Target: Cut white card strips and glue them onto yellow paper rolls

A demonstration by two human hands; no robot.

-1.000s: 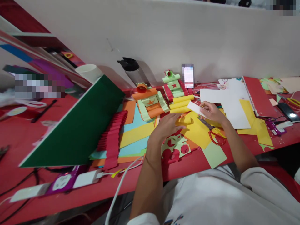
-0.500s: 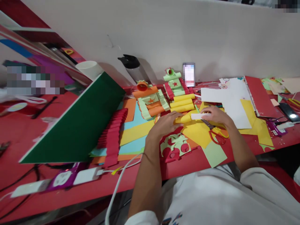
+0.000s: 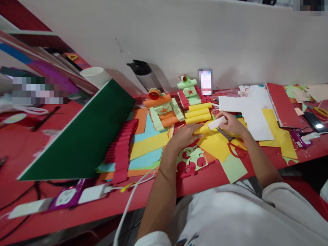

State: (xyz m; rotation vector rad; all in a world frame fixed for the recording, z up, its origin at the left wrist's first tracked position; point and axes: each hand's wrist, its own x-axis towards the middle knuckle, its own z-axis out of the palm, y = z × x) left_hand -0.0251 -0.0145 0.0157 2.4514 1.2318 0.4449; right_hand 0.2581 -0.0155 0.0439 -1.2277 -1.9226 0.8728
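My left hand point(image 3: 187, 136) is closed on one end of a yellow paper roll point(image 3: 203, 129). A narrow white piece point(image 3: 216, 123), like a strip or slim tube, is pinched in the fingers of my right hand point(image 3: 232, 123). Its left end is at the roll's right end. Whether the two touch, I cannot tell. Scissors point(image 3: 229, 138) with red and yellow handles lie under my right hand on yellow paper point(image 3: 212, 147). Behind my hands lie several finished yellow rolls point(image 3: 198, 113) side by side. Two paper figures, one orange and green point(image 3: 164, 111), one green and red point(image 3: 191, 91), stand behind them.
Red and green paper scraps point(image 3: 191, 162) lie in front of my left hand. Left are a pleated red paper strip point(image 3: 120, 153), a leaning green board point(image 3: 79, 140) and a bottle point(image 3: 146, 75). A phone point(image 3: 205, 82) leans on the wall. White sheets point(image 3: 256, 112) lie right.
My right hand has shifted slightly up and left, and the white piece has tilted, its right end higher. My left hand stays on the yellow roll.
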